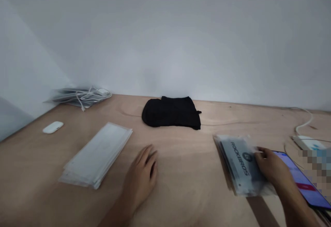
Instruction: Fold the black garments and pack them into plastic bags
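My right hand (271, 166) grips the right edge of a clear plastic packet (239, 165) printed ROCKBROS, thumb and fingers closed on it; the packet is slightly blurred. At the centre front, my left hand (142, 175) rests over the wooden table (186, 175) with its fingers a little apart and nothing in them. Left of it lies a stack of frosted plastic sleeves (98, 154). A folded black cloth item (172, 112) lies near the wall in the middle.
White cables (89, 97) lie on grey packets (69, 96) at the back left, with a white oval case (53, 127) in front. On the right are a lit phone (302, 178) and a white power strip (310, 142) with a cord. A wall (165, 41) stands behind.
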A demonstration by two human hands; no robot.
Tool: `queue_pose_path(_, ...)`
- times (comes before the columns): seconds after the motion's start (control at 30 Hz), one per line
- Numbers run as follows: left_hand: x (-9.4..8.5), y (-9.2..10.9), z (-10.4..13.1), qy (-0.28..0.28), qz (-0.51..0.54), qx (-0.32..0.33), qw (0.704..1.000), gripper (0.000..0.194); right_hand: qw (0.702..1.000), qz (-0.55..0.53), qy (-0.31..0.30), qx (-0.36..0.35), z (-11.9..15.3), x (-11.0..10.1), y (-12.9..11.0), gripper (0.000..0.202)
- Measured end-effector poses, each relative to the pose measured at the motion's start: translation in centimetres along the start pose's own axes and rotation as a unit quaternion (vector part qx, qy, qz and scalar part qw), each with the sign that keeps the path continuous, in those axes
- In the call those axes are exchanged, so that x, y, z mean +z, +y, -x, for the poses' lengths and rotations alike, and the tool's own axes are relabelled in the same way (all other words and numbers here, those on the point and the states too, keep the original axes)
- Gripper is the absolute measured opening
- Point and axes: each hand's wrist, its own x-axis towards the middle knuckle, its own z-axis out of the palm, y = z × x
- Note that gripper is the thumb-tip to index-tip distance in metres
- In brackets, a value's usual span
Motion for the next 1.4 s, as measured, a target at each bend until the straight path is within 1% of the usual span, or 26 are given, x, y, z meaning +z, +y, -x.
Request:
queue_pose_path(0.07, -0.1, -0.1, -0.1, 0.004, -0.002, 0.002, 1.000, 0.033, 1.000, 0.010, 0.013, -0.019, 0.7, 0.6, -0.8, 0.056)
queue_pose_path(0.13, -0.2, 0.0, -0.1, 0.006, -0.003, 0.003, 1.000, 0.033, 0.996, -0.001, 0.022, -0.085, 1.6, 1.1, -2.3, 0.061)
queue_pose_path(0.2, -0.3, 0.0, -0.1, 0.004, -0.006, 0.007, 1.000, 0.033, 0.988, 0.010, 0.002, -0.156, 2.6, 1.7, -3.9, 0.062)
queue_pose_path(0.23, -0.3, 0.0, -0.1, 0.002, -0.008, 0.008, 1.000, 0.033, 0.984, 0.028, -0.018, -0.177, 3.1, 2.0, -4.5, 0.063)
queue_pose_path(0.3, -0.4, 0.0, -0.1, -0.003, -0.013, 0.009, 1.000, 0.034, 0.979, 0.075, -0.055, -0.182, 4.0, 2.7, -5.1, 0.064)
queue_pose_path(0.37, -0.3, -0.1, 0.0, -0.004, -0.016, 0.011, 1.000, 0.034, 0.975, 0.110, -0.066, -0.179, 4.6, 3.3, -5.1, 0.064)
queue_pose_path(0.57, 0.0, -0.4, 0.1, 0.008, -0.013, 0.018, 1.000, 0.035, 0.970, 0.125, -0.064, -0.198, 5.0, 4.1, -4.2, 0.064)
queue_pose_path(0.77, -0.2, -0.3, 0.2, 0.014, 0.006, 0.011, 1.000, 0.033, 0.971, 0.116, -0.060, -0.199, 5.0, 3.9, -4.6, 0.066)
queue_pose_path(0.87, -1.0, -0.6, -1.2, -0.004, 0.032, 0.009, 0.999, 0.027, 0.972, 0.117, -0.060, -0.194, 5.0, 3.8, -4.8, 0.067)
queue_pose_path(0.93, -1.7, -1.2, -3.3, -0.031, 0.047, 0.014, 0.998, 0.021, 0.972, 0.118, -0.061, -0.193, 5.1, 3.7, -4.8, 0.064)
queue_pose_path(1.0, -2.0, -2.0, -6.0, -0.048, 0.056, 0.022, 0.997, 0.019, 0.973, 0.119, -0.055, -0.191, 5.0, 3.4, -5.1, 0.062)
queue_pose_path(1.07, -1.7, -3.0, -8.9, -0.044, 0.054, 0.031, 0.997, 0.022, 0.971, 0.109, -0.042, -0.209, 4.6, 2.9, -6.4, 0.058)
queue_pose_path(1.1, -1.3, -3.6, -10.3, -0.043, 0.051, 0.037, 0.997, 0.024, 0.968, 0.095, -0.038, -0.231, 4.2, 2.6, -7.6, 0.055)
queue_pose_path(1.13, -0.9, -4.3, -11.5, -0.044, 0.047, 0.044, 0.997, 0.026, 0.962, 0.071, -0.040, -0.261, 3.7, 2.4, -9.0, 0.052)
queue_pose_path(1.2, 0.1, -5.6, -13.4, -0.056, 0.039, 0.060, 0.996, 0.027, 0.943, 0.005, -0.068, -0.325, 2.4, 2.3, -12.6, 0.046)
queue_pose_path(1.23, 0.6, -6.2, -14.1, -0.065, 0.037, 0.069, 0.995, 0.026, 0.932, -0.030, -0.094, -0.349, 1.5, 2.5, -14.5, 0.045)
queue_pose_path(1.27, 1.0, -6.8, -14.6, -0.075, 0.036, 0.079, 0.993, 0.024, 0.924, -0.055, -0.120, -0.358, 0.6, 2.9, -16.2, 0.045)
queue_pose_path(1.3, 1.2, -7.3, -15.0, -0.085, 0.036, 0.087, 0.992, 0.021, 0.921, -0.060, -0.131, -0.363, -0.3, 3.4, -17.8, 0.046)
queue_pose_path(1.33, 1.4, -7.8, -15.3, -0.093, 0.038, 0.095, 0.990, 0.019, 0.919, -0.061, -0.140, -0.363, -1.3, 4.1, -19.0, 0.046)
queue_pose_path(1.4, 1.5, -8.5, -15.7, -0.106, 0.043, 0.107, 0.988, 0.018, 0.919, -0.057, -0.151, -0.359, -3.1, 5.6, -20.3, 0.044)
